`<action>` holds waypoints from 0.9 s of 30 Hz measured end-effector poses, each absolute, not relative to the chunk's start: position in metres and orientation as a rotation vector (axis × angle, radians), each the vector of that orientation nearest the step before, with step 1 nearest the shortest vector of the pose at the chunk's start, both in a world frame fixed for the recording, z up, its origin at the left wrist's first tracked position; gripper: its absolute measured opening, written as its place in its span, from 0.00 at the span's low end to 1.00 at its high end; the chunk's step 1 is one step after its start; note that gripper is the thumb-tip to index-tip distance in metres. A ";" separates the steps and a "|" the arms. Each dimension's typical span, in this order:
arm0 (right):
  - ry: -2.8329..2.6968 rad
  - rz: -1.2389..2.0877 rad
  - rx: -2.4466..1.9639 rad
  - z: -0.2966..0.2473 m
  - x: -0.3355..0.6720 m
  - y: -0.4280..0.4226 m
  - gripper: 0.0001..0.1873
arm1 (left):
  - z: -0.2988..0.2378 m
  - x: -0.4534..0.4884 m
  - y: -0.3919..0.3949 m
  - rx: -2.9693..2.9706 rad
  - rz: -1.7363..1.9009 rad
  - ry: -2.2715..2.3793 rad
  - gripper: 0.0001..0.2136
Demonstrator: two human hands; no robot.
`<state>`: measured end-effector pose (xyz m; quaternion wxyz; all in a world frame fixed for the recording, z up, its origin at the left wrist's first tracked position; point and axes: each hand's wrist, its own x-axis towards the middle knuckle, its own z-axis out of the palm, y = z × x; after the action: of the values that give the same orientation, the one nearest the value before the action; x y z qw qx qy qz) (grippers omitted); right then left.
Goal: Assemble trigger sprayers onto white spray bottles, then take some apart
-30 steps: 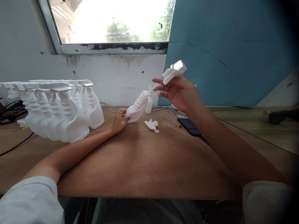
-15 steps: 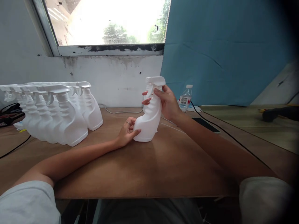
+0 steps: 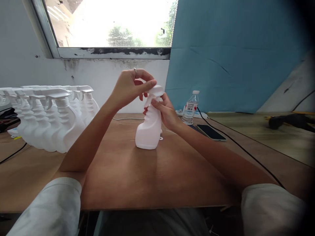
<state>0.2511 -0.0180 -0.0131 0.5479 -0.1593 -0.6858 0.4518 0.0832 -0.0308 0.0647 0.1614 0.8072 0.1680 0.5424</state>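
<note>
A white spray bottle [image 3: 148, 131] stands upright on the brown table in front of me. My left hand [image 3: 136, 83], with a ring on one finger, is closed over the front of its trigger head, thumb on top near the nozzle end. From the right, my right hand [image 3: 168, 109] wraps round the bottle's neck just under the head, its thumb across the near side. Part of the right fingers is hidden behind the neck. A small white piece [image 3: 161, 138] lies on the table beside the bottle's base.
Several white spray bottles [image 3: 56, 121] stand in rows on the left, partly behind my left arm. A clear water bottle [image 3: 190, 108], a phone [image 3: 211, 132] and a black cable [image 3: 233, 154] lie to the right. A window [image 3: 110, 26] and a blue sheet [image 3: 221, 55] are behind.
My left hand has gone from the bottle's base up to its trigger head. The right hand stays at the neck. The bottle has turned slightly and its head sits a little lower.
</note>
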 end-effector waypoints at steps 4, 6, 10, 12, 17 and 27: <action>-1.636 1.113 -0.365 -0.013 0.252 -0.015 0.25 | 0.066 0.082 -0.033 2.218 1.695 0.594 0.02; -1.625 1.122 -0.358 -0.013 0.250 -0.017 0.25 | 0.063 0.081 -0.034 2.182 1.667 0.612 0.06; -1.610 1.120 -0.334 -0.013 0.245 -0.018 0.25 | 0.061 0.078 -0.045 2.426 1.505 0.755 0.11; -1.616 1.101 -0.319 -0.015 0.245 -0.016 0.25 | 0.063 0.075 -0.052 2.553 1.434 0.820 0.10; -1.607 1.122 -0.336 -0.019 0.247 -0.012 0.23 | 0.068 0.065 -0.052 2.698 1.266 0.811 0.12; -1.570 1.289 -0.257 -0.016 0.251 -0.018 0.21 | 0.062 0.067 -0.025 2.700 1.367 0.717 0.07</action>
<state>0.2508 -0.0180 -0.0160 0.5201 -0.1071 -0.6548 0.5378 0.0671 -0.0250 0.0621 0.0156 0.8680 0.2306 0.4395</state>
